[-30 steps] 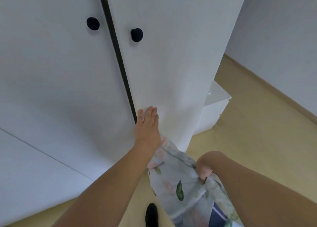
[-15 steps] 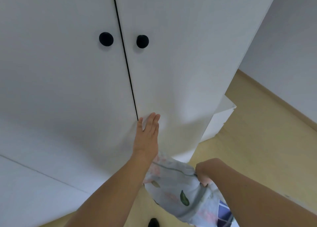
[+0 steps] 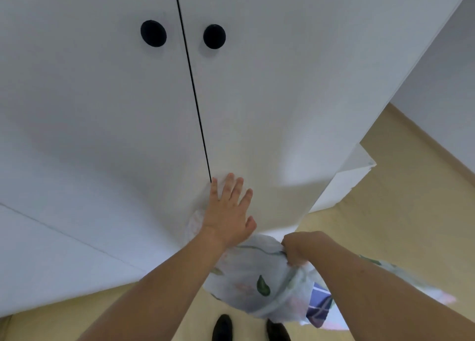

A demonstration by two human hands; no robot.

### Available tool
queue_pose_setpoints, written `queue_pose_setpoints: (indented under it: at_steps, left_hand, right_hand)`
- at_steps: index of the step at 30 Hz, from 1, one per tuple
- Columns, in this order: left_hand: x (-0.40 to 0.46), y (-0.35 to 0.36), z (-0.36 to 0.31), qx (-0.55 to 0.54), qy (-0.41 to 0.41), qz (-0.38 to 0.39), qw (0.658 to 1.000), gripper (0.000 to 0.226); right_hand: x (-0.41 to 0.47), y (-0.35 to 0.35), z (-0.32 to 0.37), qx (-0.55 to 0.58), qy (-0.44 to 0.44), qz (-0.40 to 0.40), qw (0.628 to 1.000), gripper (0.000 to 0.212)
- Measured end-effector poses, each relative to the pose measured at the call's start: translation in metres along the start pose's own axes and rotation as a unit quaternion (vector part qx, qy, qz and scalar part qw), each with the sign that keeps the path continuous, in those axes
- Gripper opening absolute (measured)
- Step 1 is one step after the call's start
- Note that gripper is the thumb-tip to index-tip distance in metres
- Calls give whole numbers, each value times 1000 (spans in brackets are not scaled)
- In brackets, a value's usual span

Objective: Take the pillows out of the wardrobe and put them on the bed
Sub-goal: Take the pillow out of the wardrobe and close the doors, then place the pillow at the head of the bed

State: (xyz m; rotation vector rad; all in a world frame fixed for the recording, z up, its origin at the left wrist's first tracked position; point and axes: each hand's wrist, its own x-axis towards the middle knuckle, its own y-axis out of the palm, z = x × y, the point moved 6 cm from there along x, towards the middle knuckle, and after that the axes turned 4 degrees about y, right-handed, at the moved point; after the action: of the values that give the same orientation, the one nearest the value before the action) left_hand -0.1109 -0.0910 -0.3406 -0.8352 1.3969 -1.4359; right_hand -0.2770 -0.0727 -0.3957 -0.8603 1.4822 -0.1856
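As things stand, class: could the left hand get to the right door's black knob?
Probably yes. The left hand lies flat and empty on the right door, and bare door panel is all that lies between it and the knob above.

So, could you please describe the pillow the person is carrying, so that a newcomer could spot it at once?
Start at the white wardrobe with two black round knobs, its doors closed. Below the right door, where the left hand presses flat, the right hand grips the pillow by its top edge. It is the only patterned thing there: pale fabric printed with green leaves and pink blossoms.
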Motion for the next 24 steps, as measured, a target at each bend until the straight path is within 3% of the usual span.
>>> queue_pose_setpoints:
  at_steps: [3,6,13,21,24]
  left_hand:
    - [-26,26,-29,-107,55,61,991,75]
    - [-55,52,-54,-125,64,87,986,84]
    - [-121,82,-51,-81,-155,123,977,82]
    - [-255,95,-39,-108,-354,111,923,23]
    - [-334,103,-31,-152,-433,104,882,19]
  right_hand:
    - [4,-8,1,6,-28,-22,999,28]
    - [5,-15,12,-17,-74,-23,997,34]
    - [-13,-8,77,-125,-202,-54,970,26]
    - [-50,13,192,-234,-324,-76,913,23]
    - [-81,33,263,-274,-386,-95,876,21]
